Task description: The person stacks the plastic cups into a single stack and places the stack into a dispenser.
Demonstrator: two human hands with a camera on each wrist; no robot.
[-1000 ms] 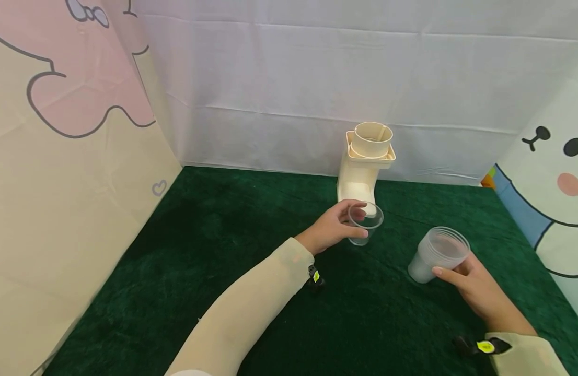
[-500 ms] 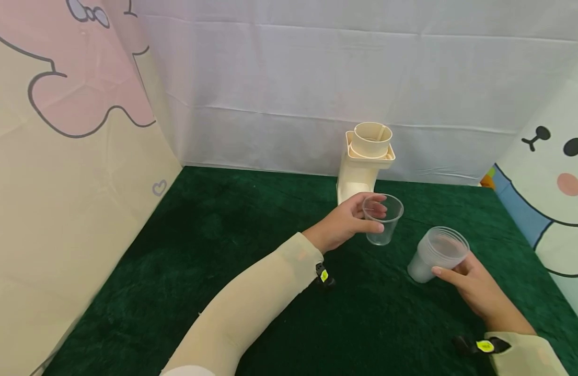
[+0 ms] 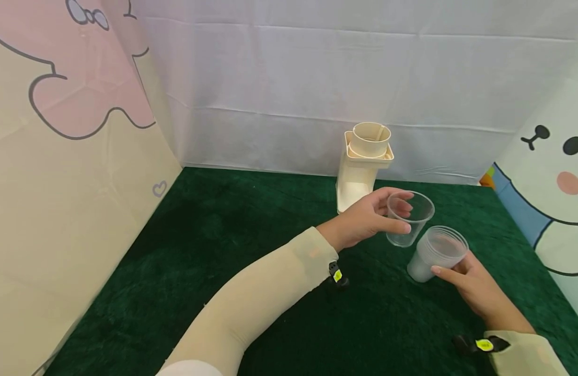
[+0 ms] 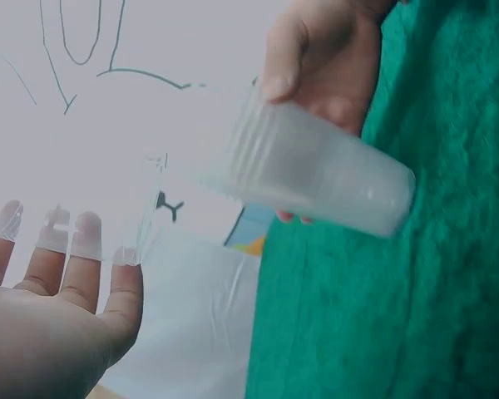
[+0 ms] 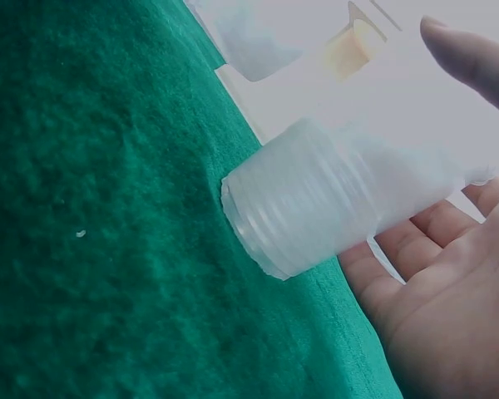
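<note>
My left hand grips a clear plastic cup by its side, thumb in front and fingers behind. The cup stands upright, a little above the cloth, just left of a stack of plastic cups. Around that stack's right side my right hand curls, with the thumb near the rims. The stack leans slightly, its mouth toward the upper right. In the left wrist view, fingertips show through the clear cup, whose outline fades into the bright background. The right wrist view shows the nested stack between thumb and fingers.
A cream plastic holder with a round open top stands at the back, against the white cloth wall. Dark green cloth covers the table. Printed curtains close off both sides.
My left hand has carried the clear cup rightward, from in front of the cream holder to beside the stack. My right hand and the stack have stayed in place.
</note>
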